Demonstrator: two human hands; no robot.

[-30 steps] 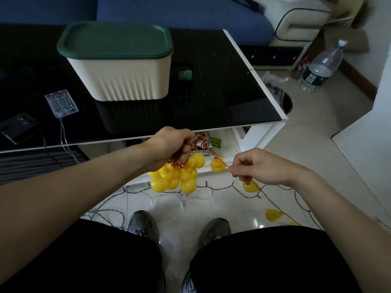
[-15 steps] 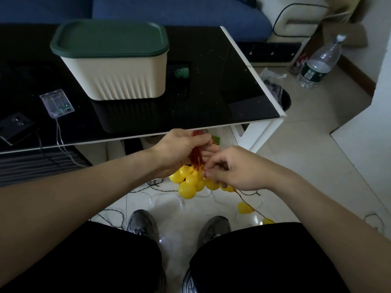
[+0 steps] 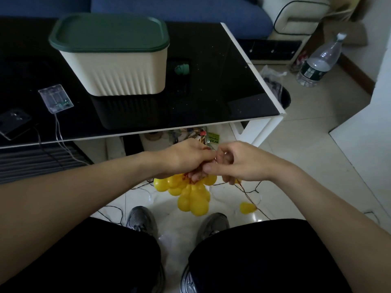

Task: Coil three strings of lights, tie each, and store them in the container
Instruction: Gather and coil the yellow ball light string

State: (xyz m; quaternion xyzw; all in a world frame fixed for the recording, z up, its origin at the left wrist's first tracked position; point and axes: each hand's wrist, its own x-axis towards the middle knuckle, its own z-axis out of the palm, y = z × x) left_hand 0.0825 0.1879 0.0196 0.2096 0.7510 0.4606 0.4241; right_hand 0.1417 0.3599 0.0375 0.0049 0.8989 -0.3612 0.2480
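**On the black glass table: container closed, lights held below**

On the black table (image 3: pixel 211 98) stands the cream container (image 3: pixel 118 70), lid on. Over pale floor tiles (image 3: pixel 317 144), the left hand (image 3: pixel 186 159) grips the bunched yellow bulb string (image 3: pixel 190 195); the right hand (image 3: pixel 239 161) pinches its wire.

Container (image 3: pixel 118 75): cream body with vertical ribbing, dark green lid (image 3: pixel 109 31). Desk (image 3: pixel 211 92): glossy black top, white edge. Light bulbs (image 3: pixel 190 195): bright yellow, on orange-red wire (image 3: pixel 246 192). Sofa (image 3: pixel 179 9): blue. Floor (image 3: pixel 306 155): pale tile. Trousers (image 3: pixel 264 256): black.
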